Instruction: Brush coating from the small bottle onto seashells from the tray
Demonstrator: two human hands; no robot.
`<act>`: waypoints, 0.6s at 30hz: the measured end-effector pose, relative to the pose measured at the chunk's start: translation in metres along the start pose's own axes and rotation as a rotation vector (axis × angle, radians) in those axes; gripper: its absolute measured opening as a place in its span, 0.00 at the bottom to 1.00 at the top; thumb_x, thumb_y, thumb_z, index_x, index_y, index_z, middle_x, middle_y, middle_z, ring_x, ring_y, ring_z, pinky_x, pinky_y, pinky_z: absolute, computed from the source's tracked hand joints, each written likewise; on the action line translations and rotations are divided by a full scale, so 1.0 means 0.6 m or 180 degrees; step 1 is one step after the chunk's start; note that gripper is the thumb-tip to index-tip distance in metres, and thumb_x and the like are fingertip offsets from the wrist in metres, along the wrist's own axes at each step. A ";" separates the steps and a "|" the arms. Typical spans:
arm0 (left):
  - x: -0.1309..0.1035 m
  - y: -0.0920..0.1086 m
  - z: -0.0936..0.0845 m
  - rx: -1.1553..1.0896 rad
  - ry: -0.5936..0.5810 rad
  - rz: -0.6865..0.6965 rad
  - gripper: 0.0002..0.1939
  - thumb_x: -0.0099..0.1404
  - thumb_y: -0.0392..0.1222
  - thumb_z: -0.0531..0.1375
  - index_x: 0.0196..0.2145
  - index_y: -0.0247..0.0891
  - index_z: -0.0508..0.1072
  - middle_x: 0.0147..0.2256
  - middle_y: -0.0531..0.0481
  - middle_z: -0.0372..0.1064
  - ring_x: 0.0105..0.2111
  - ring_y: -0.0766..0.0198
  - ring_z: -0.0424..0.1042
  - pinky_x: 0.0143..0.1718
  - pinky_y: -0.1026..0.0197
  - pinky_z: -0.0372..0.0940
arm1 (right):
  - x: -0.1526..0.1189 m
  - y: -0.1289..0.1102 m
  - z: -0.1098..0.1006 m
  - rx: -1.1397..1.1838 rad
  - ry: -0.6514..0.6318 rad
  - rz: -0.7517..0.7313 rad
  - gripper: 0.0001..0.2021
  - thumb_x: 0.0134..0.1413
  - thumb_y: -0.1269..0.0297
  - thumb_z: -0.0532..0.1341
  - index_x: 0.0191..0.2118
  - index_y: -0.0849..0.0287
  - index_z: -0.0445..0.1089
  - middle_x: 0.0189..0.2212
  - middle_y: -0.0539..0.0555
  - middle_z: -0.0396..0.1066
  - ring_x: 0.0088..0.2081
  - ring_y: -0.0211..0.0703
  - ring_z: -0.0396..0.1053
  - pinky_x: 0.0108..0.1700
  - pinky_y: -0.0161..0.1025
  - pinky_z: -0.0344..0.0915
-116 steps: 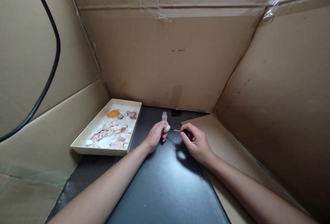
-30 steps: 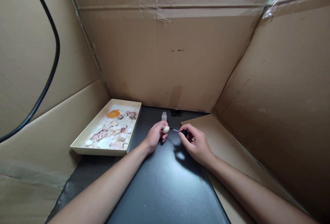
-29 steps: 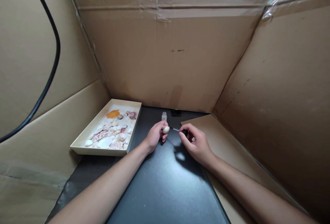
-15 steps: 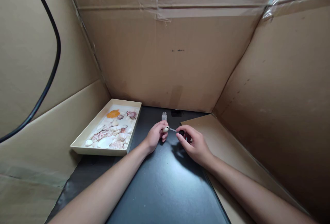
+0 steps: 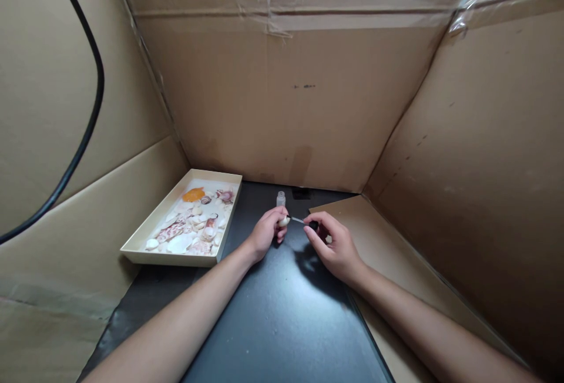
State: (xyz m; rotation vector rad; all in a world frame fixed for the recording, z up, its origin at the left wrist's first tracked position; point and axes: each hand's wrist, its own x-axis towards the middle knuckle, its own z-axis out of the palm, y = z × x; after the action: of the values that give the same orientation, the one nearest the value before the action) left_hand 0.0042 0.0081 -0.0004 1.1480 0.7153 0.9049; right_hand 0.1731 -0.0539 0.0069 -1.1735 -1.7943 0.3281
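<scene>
My left hand [image 5: 267, 231] pinches a small cream-coloured shell [image 5: 284, 221] between thumb and fingers. In my right hand [image 5: 331, 246] is a small brush [image 5: 298, 219] with a black cap for a handle and a thin pale stem, gripped by thumb and forefinger. Its dark tip points left and meets the shell, or lies very close to it. Just beyond my left hand stands a little uncapped clear bottle [image 5: 281, 198], its lower part hidden by my fingers.
At the left is a cream tray [image 5: 176, 259] of assorted shells, one of them orange [image 5: 193, 194]. A cardboard sheet [image 5: 374, 236] lies right of the dark tabletop [image 5: 264, 324]. Cardboard walls [image 5: 273, 101] enclose the space, and a black cable [image 5: 99, 77] hangs at left.
My right hand and the brush have shifted slightly to the right. The brush tip has moved a little along the shell's edge. My left hand stays nearly still.
</scene>
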 end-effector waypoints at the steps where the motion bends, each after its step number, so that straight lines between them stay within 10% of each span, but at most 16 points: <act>1: 0.000 0.000 0.000 0.0000 -0.0002 0.0004 0.04 0.57 0.40 0.51 0.26 0.39 0.57 0.18 0.58 0.49 0.16 0.71 0.52 0.17 0.68 0.49 | 0.000 0.000 0.000 0.0001 -0.0035 -0.0010 0.06 0.60 0.64 0.57 0.39 0.57 0.69 0.33 0.52 0.71 0.28 0.37 0.65 0.31 0.34 0.62; 18: -0.002 0.002 0.001 0.0073 -0.0006 0.0028 0.05 0.57 0.39 0.51 0.26 0.39 0.57 0.18 0.58 0.50 0.16 0.71 0.52 0.18 0.68 0.49 | 0.001 0.002 0.000 0.0004 0.0080 0.0067 0.06 0.60 0.63 0.57 0.38 0.57 0.68 0.31 0.52 0.70 0.26 0.37 0.64 0.30 0.34 0.62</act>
State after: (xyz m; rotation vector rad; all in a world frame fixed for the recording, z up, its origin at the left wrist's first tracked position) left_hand 0.0042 0.0069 0.0009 1.1730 0.7213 0.9051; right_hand 0.1735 -0.0527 0.0068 -1.1913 -1.7606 0.3254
